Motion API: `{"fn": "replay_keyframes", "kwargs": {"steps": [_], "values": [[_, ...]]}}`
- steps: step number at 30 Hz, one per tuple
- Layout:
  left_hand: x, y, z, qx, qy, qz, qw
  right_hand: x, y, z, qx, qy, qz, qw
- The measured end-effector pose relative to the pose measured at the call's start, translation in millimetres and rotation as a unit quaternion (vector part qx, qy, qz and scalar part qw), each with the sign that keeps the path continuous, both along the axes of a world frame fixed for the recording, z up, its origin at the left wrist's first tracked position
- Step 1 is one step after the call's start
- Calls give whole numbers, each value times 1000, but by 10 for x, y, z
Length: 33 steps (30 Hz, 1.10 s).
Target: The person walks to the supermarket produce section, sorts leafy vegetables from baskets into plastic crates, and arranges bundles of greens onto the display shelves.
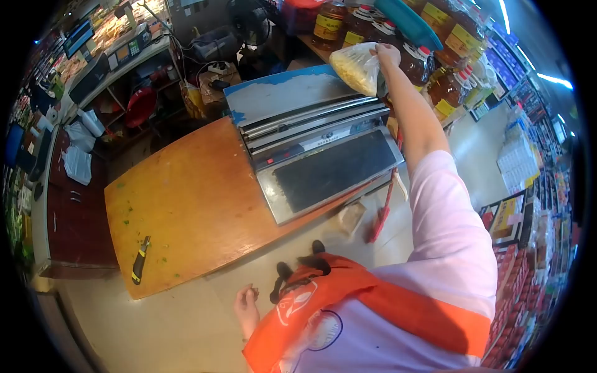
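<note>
My right hand (387,55) is stretched out at the top and closed round the gathered neck of a clear plastic bag (356,67) with yellow contents. The bag hangs at the back right corner of a metal wrapping machine (329,168), which has a dark flat plate and rollers. Low beside the orange apron, my left hand (247,304) hangs with curled fingers near a small dark thing too unclear to name. A black and yellow utility knife (141,261) lies on the wooden table (193,193), well away from both hands.
Large bottles of brown liquid (328,26) and a teal basin (410,23) stand at the back right. Green scraps lie on the table's left part. A red-handled tool (379,224) leans by the machine's right side. A scale (129,48) and counter are at the upper left.
</note>
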<state>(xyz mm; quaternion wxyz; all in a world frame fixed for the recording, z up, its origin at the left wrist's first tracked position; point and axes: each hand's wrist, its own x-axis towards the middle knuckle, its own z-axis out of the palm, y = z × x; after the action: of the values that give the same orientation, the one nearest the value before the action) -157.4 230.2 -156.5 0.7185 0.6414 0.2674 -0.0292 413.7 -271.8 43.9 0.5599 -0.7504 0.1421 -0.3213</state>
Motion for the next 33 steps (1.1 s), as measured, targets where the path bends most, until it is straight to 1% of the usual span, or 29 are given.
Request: {"fn": "replay_keyframes", "kwargs": {"steps": [1,2,3,5,7,9,10,11,12,13,14,15,16,17,18,19,21,22,23,24,25,27,29,30,31,33], "values": [[-17,73,4,5,8,-8,1000,-41,-63,-105,-26,-4,-21,999],[-27,111,-7,5,22,-10,1000,-88,-139,-210,-110,72,-39,991],[-20,129,-30,6,35,-12,999,-220,-56,-250,-167,82,-93,978],[-18,141,-46,9,52,-15,998,-628,315,-385,-276,102,-197,935],[-48,128,-48,16,64,-20,998,-1013,559,-520,-383,-15,-134,914],[-105,107,-111,9,74,-19,997,-1540,1097,-607,-324,-113,13,939],[-121,103,-151,7,80,-19,997,-1807,1433,-614,-306,-131,83,939],[-133,88,-190,24,82,-32,996,-2047,1683,-668,-207,-76,194,956],[-132,79,-238,42,84,-44,995,-2254,1950,-639,-201,-85,242,945],[-147,92,-290,60,88,-54,993,-2418,2125,-598,-164,-34,332,928],[-175,108,-366,52,64,-62,995,-2519,2313,-487,-91,-2,405,910],[-140,95,-333,62,75,-72,993,-2614,2489,-295,-87,-23,446,891],[-71,56,-282,69,87,-66,992,-2709,2604,-31,-110,-72,481,867],[-60,5,-197,77,106,-46,990,-2783,2632,183,-146,-146,525,826],[-52,-37,-105,94,98,-46,990,-2873,2610,457,-251,-225,546,767],[29,-60,-29,113,90,-44,989,-3014,2520,753,-330,-192,593,709],[149,-123,192,138,110,-30,984,-3292,2319,1354,-468,-132,675,555],[129,-127,98,143,86,-30,986,-3289,2617,1375,-254,-295,731,560],[78,-95,-46,149,59,-23,987,-3290,2907,1393,-16,-535,716,448],[61,-118,2,141,78,-9,987,-3275,3202,1409,87,-698,614,358],[82,-129,67,131,93,-5,987,-3422,3379,1463,183,-672,616,367],[-34,-101,67,124,107,12,986,-3439,3423,1387,136,-698,606,357],[-173,-68,-75,137,100,29,985,-3356,3402,1310,77,-729,586,346],[-274,-41,10,133,104,48,985,-3410,3560,1372,96,-726,602,318],[-341,-2,-27,111,109,76,985,-3500,3785,1473,114,-723,617,289],[-479,100,-117,65,115,130,983,-3830,4387,1725,229,-662,693,169]]}}
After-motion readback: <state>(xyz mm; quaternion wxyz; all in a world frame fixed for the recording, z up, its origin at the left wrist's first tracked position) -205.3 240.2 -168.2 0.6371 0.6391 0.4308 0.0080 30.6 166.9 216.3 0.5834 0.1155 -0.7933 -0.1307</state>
